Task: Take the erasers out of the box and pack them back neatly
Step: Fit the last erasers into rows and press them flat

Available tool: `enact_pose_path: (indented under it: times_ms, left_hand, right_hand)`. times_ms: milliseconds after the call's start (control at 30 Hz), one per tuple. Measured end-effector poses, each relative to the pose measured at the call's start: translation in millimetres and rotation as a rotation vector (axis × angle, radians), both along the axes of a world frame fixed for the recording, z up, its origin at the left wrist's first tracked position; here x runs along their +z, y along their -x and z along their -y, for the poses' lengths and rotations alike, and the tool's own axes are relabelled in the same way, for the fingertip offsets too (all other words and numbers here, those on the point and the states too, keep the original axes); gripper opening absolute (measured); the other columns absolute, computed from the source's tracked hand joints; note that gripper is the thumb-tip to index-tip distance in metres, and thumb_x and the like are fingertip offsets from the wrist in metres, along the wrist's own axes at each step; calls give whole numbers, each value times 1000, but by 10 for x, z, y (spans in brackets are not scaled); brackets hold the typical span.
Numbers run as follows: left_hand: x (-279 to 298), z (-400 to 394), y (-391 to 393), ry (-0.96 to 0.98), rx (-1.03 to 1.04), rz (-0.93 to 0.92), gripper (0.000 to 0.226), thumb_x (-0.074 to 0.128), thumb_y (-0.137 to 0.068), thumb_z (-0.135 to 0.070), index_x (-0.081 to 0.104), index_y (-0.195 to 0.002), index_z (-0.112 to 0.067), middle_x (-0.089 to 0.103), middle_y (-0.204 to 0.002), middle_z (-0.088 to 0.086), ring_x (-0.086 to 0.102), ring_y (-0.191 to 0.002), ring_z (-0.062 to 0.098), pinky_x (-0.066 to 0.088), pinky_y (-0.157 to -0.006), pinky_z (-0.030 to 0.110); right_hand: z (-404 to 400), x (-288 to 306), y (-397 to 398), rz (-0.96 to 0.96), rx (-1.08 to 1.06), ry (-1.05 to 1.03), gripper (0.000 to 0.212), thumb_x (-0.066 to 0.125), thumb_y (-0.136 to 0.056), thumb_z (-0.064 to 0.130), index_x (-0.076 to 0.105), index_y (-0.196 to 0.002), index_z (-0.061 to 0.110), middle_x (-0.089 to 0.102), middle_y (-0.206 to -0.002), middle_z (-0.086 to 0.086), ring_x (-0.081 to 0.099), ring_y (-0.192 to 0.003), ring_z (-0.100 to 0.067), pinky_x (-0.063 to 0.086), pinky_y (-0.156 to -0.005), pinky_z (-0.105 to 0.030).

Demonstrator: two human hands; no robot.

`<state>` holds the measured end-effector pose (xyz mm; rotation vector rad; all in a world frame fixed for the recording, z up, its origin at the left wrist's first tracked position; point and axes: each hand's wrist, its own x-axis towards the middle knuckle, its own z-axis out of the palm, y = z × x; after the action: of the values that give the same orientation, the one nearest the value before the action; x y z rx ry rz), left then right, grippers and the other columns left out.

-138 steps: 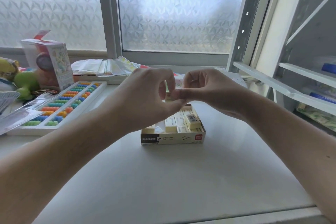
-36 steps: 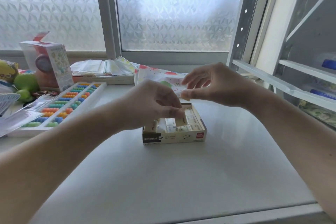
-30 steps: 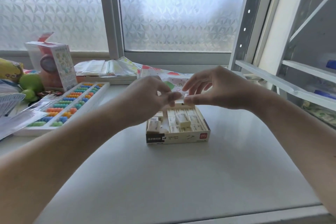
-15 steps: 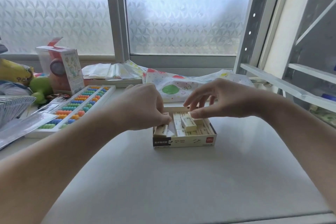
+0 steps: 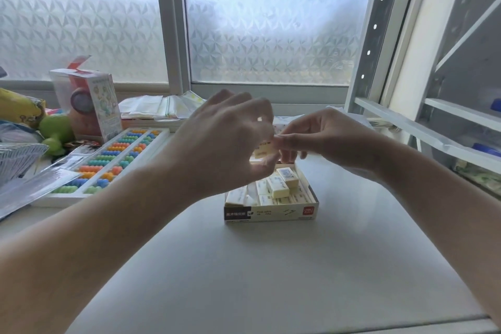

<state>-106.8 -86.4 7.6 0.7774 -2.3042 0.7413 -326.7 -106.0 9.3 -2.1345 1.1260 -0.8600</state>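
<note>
A small open cardboard eraser box [image 5: 271, 214] sits on the white table, holding several cream erasers. Two of those erasers [image 5: 282, 182] lie loose and askew on top of the packed rows. Above the box's far end, my left hand [image 5: 225, 141] and my right hand [image 5: 322, 138] meet at one cream eraser [image 5: 265, 148]. My right thumb and fingers pinch its right end. My left fingers curl around its left side, and much of the eraser is hidden behind that hand.
A white abacus [image 5: 108, 163] with coloured beads lies left of the box. Behind it stand a toy carton [image 5: 89, 103], a green toy [image 5: 55, 130] and folded papers [image 5: 160, 108]. A white shelf unit [image 5: 433, 122] rises on the right. A window sill runs along the back.
Both hands have risen from inside the box, where they were half a second ago. They now hold one eraser between them above the box.
</note>
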Motion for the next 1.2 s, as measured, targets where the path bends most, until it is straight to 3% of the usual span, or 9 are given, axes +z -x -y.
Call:
enact_pose_path:
  times_ms: [100,167,233,367,500,667,800,900,1200]
  left_hand:
    - [-29,-17,24,-155,47,-138,50,63,-78,-66,71,-104,-24,64,-103,-6,62,-94,16,49,-83,33]
    - [-42,-17,39,-289,41,-262,52,61,-75,-68,70,-100,-24,62,-92,-8,60,-81,12,52,-73,33]
    - [-60,5,38,-405,9,-379,40,69,-77,-60,70,-97,-24,63,-84,-9,62,-72,8,56,-69,35]
    - [-87,68,7,-589,-19,-520,33,82,-73,-38,67,-102,-33,69,-87,-12,69,-78,0,59,-75,29]
    - [-68,154,-126,-760,-13,-443,34,83,-74,-26,67,-103,-32,71,-97,-12,72,-87,1,61,-85,32]
    - [-103,201,-160,-863,-5,-355,37,91,-70,-23,69,-100,-27,73,-91,-10,73,-83,-2,61,-83,25]
    - [-151,209,-145,-788,46,-247,16,84,-77,-32,77,-91,-31,74,-85,-17,66,-85,-10,56,-81,19]
    - [-140,199,-146,-759,80,-184,12,81,-77,-43,79,-88,-37,74,-91,-15,63,-85,-8,54,-81,24]
    - [-110,189,-182,-792,140,-130,5,78,-76,-38,76,-78,-34,73,-81,-5,69,-73,2,58,-76,32]
  right_hand:
    - [-6,11,-3,40,-14,-23,27,71,-92,36,82,-87,12,79,-78,-1,67,-73,-8,48,-68,-24]
    - [-12,11,-18,56,-23,-23,30,72,-89,39,82,-88,11,77,-77,-2,65,-71,-6,48,-68,-23]
    - [-15,-4,-32,79,-22,-17,27,74,-88,37,83,-90,12,77,-78,-7,64,-71,-7,49,-67,-21]
    - [-15,-57,-74,74,-38,-5,23,74,-90,33,82,-90,12,77,-79,-7,68,-72,-11,54,-72,-22]
    - [10,-32,-57,111,-134,49,30,60,-101,34,80,-89,16,76,-80,-5,68,-73,-13,55,-73,-26]
    - [8,-36,-33,76,-171,92,28,59,-102,29,80,-93,14,75,-85,-10,66,-73,-11,55,-71,-24]
    - [6,-42,-39,49,-167,89,24,60,-102,24,80,-95,13,76,-88,-10,66,-74,-11,56,-72,-23]
    - [6,-44,-42,47,-156,88,23,62,-101,24,81,-94,14,76,-87,-12,66,-72,-10,55,-72,-23]
    - [47,-77,-34,8,-106,76,22,63,-100,24,81,-95,12,76,-80,-6,66,-71,-8,55,-72,-22]
